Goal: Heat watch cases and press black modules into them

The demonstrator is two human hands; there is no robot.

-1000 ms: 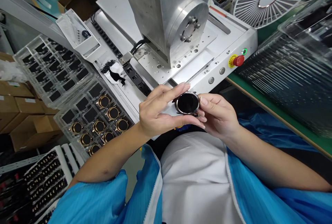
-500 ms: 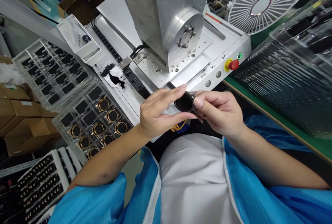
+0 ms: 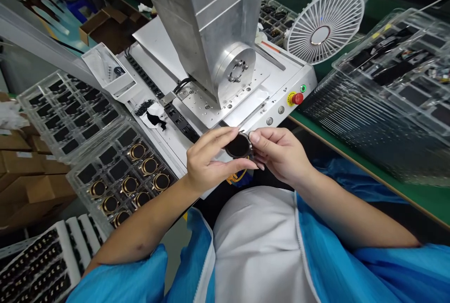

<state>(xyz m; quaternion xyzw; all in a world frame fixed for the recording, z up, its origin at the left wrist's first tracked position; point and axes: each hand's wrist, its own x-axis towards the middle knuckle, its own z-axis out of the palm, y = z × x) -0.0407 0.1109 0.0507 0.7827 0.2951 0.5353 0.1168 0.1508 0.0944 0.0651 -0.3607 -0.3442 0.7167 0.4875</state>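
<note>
A dark round watch case (image 3: 238,146) with a black face is held between both hands, in front of the machine's near edge. Around its left side curve the thumb and fingers of my left hand (image 3: 209,158), gripping it from above and below. My right hand (image 3: 281,153) pinches its right edge between thumb and fingers, and the other fingers curl underneath. The underside of the case is hidden. To the left, a clear plastic tray (image 3: 81,182) carries several round watch cases with gold rims (image 3: 137,151) in its compartments.
A metal machine (image 3: 211,36) stands ahead on a white base with a red emergency stop button (image 3: 297,99). A white fan (image 3: 323,31) and a tall stack of clear trays (image 3: 379,106) are at the right. Cardboard boxes (image 3: 35,190) and a white bin (image 3: 108,71) are at the left.
The view has shifted, so the machine and fan appear lower and further left. The case's black face now shows more fully; both hands keep their hold.
</note>
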